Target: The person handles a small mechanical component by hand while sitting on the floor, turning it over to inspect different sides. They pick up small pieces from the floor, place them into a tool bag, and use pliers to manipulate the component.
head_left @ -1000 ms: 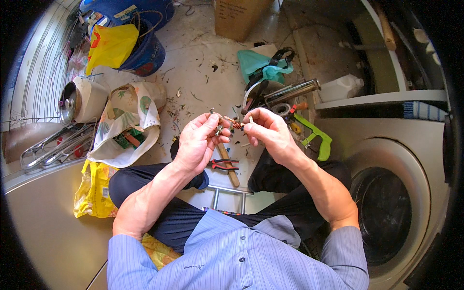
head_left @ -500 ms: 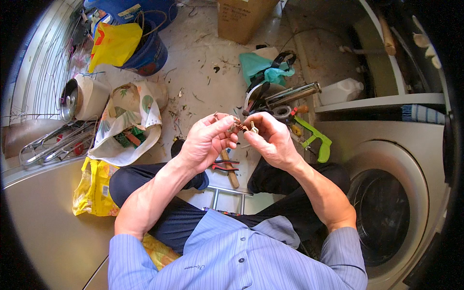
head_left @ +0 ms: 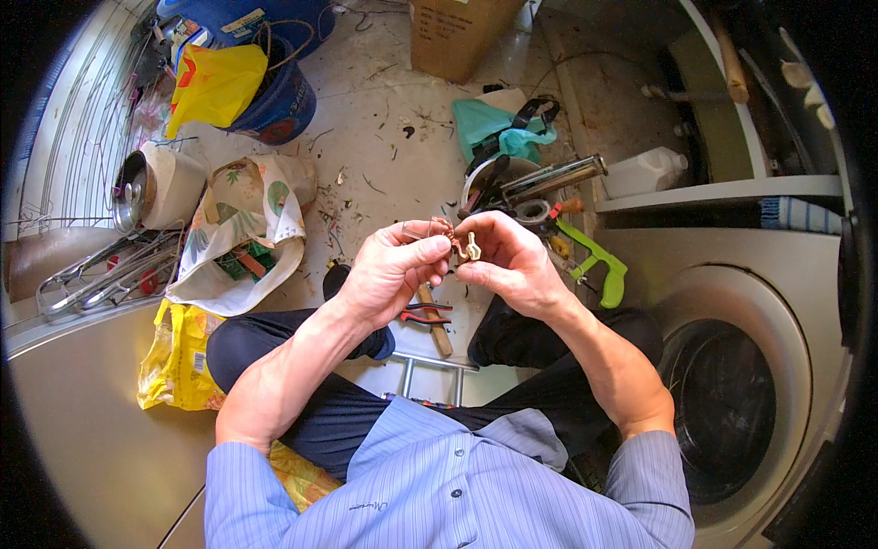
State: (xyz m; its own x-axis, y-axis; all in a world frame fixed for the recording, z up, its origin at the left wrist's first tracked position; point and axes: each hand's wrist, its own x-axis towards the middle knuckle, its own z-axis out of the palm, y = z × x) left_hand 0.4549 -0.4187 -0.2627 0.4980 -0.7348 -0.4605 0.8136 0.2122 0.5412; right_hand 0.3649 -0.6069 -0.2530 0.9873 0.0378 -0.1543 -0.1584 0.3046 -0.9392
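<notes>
In front of my chest, my left hand (head_left: 395,270) pinches a small twist of copper wire (head_left: 443,225) between thumb and fingers. Close beside it, my right hand (head_left: 510,263) is closed on a small brass-coloured metal piece (head_left: 473,247) at its fingertips. The wire and the metal piece seem joined, but the fingers partly hide where they meet. Below the hands, pliers with red and black handles (head_left: 428,314) lie against a wooden handle (head_left: 441,340) on the floor between my legs.
At left stand a blue bucket (head_left: 283,105) with a yellow bag, a patterned bag (head_left: 274,197) and a metal rack (head_left: 110,270). A cardboard box (head_left: 453,37) is at the back. To the right lie a teal bag (head_left: 498,128), a green-handled saw (head_left: 615,274) and a front-loading washer (head_left: 732,384).
The brass-coloured piece has turned and shows more plainly at my right fingertips. The copper wire has shifted slightly up and left with my fingers; both forearms stay nearly still.
</notes>
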